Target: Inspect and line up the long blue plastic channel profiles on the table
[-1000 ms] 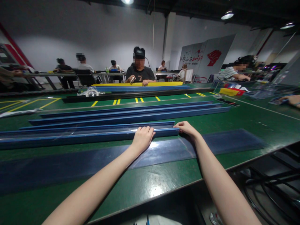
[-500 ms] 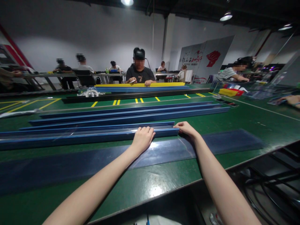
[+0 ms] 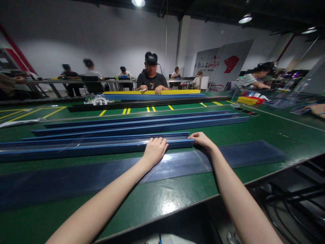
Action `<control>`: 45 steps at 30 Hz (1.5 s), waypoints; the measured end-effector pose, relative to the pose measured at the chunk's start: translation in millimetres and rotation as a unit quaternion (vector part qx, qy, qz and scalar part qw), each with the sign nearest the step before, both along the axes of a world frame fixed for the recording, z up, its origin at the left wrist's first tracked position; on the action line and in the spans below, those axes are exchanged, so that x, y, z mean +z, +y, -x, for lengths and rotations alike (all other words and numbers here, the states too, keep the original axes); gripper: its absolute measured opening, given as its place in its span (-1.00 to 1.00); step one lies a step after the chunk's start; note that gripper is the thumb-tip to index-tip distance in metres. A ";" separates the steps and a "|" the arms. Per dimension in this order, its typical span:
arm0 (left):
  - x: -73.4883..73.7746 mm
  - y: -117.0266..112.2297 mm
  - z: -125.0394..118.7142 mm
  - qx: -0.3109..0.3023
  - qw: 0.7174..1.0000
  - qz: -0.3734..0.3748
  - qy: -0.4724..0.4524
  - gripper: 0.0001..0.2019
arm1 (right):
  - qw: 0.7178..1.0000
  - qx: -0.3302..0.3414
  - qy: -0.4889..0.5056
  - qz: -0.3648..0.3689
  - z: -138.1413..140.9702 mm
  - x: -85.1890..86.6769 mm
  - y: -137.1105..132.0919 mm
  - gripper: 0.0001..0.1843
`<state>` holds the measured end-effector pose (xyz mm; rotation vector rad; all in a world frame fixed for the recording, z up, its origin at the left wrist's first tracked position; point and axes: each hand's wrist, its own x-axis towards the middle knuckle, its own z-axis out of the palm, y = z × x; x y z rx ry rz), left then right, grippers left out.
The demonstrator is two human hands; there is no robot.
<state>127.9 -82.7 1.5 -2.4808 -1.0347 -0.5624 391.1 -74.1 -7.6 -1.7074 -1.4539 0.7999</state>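
Observation:
A long blue plastic channel lies across the green table, its raised edges running left to right. My left hand is closed over the channel's near edge, close to its right end, with the fingertips inside. At that right end, my right hand pinches the channel's end or a clear strip lying in it; which one, I cannot tell. Nearer to me a long transparent plastic sheet lies flat, partly under my forearms.
More blue channels lie just beyond. Farther off are a dark bar, a yellow strip and a roll of clear tape. Across the table sits a co-worker. A phone and a yellow tray stand to the right.
My hands and the channel stay in place. Across the table, the co-worker's hands have shifted slightly along the yellow strip.

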 end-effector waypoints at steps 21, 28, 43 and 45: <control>0.1 0.2 0.1 -0.002 1.000 0.009 -0.005 -0.75 | 1.000 0.003 0.008 0.000 0.9 1.2 0.0 -0.62; 0.9 -0.5 -0.4 -0.003 1.000 0.013 -0.007 -0.74 | 1.000 0.000 -0.002 -0.004 0.7 0.6 0.2 -0.64; 0.5 0.0 0.4 0.001 1.000 -0.003 -0.004 -0.76 | 1.000 0.001 -0.001 0.004 1.9 3.2 -0.2 -0.66; 0.9 -0.2 0.4 0.000 1.000 -0.001 -0.006 -0.76 | 1.000 0.001 0.003 0.000 1.7 2.6 0.0 -0.66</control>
